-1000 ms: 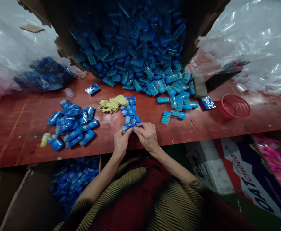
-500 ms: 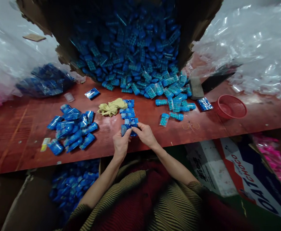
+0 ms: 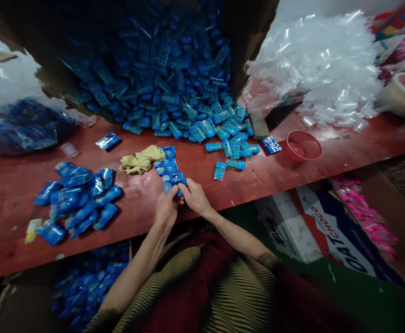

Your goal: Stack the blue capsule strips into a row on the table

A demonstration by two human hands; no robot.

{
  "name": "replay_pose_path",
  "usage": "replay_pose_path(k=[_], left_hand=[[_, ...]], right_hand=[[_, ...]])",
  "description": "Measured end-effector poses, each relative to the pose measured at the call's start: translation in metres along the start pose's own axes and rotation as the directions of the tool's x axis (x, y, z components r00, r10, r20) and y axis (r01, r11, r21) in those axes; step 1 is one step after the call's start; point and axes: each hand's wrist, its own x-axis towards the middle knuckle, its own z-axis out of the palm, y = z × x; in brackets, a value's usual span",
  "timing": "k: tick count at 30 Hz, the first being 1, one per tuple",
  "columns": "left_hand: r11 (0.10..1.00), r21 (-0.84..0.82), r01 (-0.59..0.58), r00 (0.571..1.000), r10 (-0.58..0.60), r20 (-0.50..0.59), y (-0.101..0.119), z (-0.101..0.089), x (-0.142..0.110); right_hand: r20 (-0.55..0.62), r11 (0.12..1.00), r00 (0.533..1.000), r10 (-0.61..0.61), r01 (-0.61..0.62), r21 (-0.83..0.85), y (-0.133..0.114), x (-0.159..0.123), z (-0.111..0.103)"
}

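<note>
Grasping blue packet (image 3: 168,185) with left hand (image 3: 165,208) and right hand (image 3: 195,197). Probably light, soft, slick; best pinched at edges, near corners.

- One view only: a camera on the person's head, looking forward and steeply down over the red counter (image 3: 11,185).
- It stands close above, with the patterned garment (image 3: 205,286) filling the near middle and the left hand (image 3: 165,208) and right hand (image 3: 196,197) near the centre.
- At the far side it faces into a torn cardboard box (image 3: 249,39).
- Its wide field reaches right to a white basin (image 3: 391,99) and, below the counter, a printed carton (image 3: 343,243).
- The counter's near edge slants, rising rightward.
</note>
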Motion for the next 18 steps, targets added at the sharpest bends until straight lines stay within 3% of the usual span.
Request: replay_pose_path(k=[7,13,15,18], left_hand=[[0.990,0.111,-0.083,0.995,0.088,-0.036,0.004,-0.002,-0.014],[0.999,-0.048,-0.016,0.998,0.013,-0.055,0.000,0.012,-0.018],[0.999,-0.049,0.002,0.998,-0.005,-0.056,0.000,0.012,-0.018],[1.000,0.017,0.021,0.999,-0.021,0.028,0.002,0.005,-0.019]], right_hand=[[0.024,0.964,1.000,-0.008,0.002,0.267,0.002,-0.006,-0.001],[-0.023,0.980,0.999,0.041,-0.036,0.195,-0.005,-0.007,0.003],[-0.019,0.979,0.999,0.045,-0.041,0.198,-0.004,-0.007,0.002],[-0.018,0.977,0.999,0.035,-0.030,0.211,-0.002,-0.007,-0.001]])
